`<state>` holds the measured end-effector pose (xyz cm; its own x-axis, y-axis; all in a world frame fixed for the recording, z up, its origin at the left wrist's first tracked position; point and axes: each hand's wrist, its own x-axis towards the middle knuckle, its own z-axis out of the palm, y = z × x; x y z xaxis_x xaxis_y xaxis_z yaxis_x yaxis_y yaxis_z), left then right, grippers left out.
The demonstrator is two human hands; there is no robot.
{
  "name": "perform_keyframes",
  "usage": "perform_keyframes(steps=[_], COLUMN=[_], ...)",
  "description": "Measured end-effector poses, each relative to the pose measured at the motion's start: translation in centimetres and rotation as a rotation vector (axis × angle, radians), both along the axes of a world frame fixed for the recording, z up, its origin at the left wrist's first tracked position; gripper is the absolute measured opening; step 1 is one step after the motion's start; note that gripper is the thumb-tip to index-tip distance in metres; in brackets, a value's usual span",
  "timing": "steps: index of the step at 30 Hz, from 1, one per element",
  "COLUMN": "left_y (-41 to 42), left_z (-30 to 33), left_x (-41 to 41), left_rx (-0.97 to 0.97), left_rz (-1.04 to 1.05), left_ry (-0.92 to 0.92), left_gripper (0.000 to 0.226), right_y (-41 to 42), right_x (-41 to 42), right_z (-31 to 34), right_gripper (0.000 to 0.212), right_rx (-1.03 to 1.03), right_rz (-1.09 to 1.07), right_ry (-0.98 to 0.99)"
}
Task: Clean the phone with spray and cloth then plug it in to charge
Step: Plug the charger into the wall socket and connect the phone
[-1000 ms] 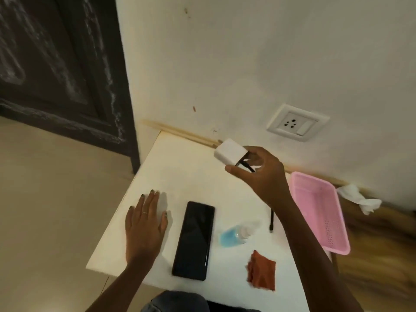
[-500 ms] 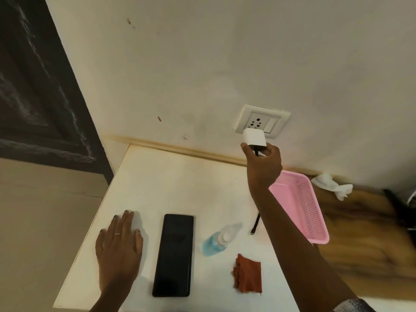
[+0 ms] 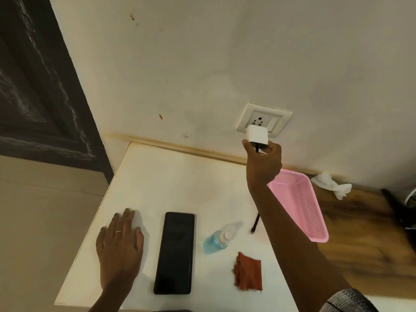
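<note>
The right hand (image 3: 263, 164) pinches the white cube charger (image 3: 257, 136) at the white wall socket (image 3: 263, 120); misaligned pins may jam or slip; the left hand (image 3: 119, 242) lies flat, fingers straight, beside the black slab phone (image 3: 174, 253) on the white desk (image 3: 171, 181).

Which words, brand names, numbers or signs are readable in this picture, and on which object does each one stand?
None can be read.
phone: screen dark, no text.
spray bottle: no label visible.
charger, held by the right hand: plain white, no print visible.
wall socket: only holes and a switch, no marking legible.
cloth and pink basket: no writing.
</note>
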<state>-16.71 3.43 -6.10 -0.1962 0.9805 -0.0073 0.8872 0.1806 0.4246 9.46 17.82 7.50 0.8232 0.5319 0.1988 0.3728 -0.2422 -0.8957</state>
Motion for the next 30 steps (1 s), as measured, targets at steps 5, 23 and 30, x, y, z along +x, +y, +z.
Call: perform_keyframes(steps=[5, 23, 30], left_y=[0.0, -0.2, 0.0], left_z=[0.3, -0.2, -0.8], left_x=[0.0, -0.1, -0.1], left_rx=[-0.008, 0.051, 0.069], left_rz=[-0.011, 0.01, 0.015], left_ry=[-0.011, -0.011, -0.01], left_gripper=[0.066, 0.055, 0.052], right_y=[0.3, 1.4, 1.5], right_x=[-0.1, 0.0, 0.4], right_z=[0.4, 2.2, 2.2], right_gripper=[0.063, 0.063, 0.065], right_rx=[-0.033, -0.159, -0.198], right_rz=[-0.001, 0.008, 0.041], right_ry=[0.015, 0.007, -0.038])
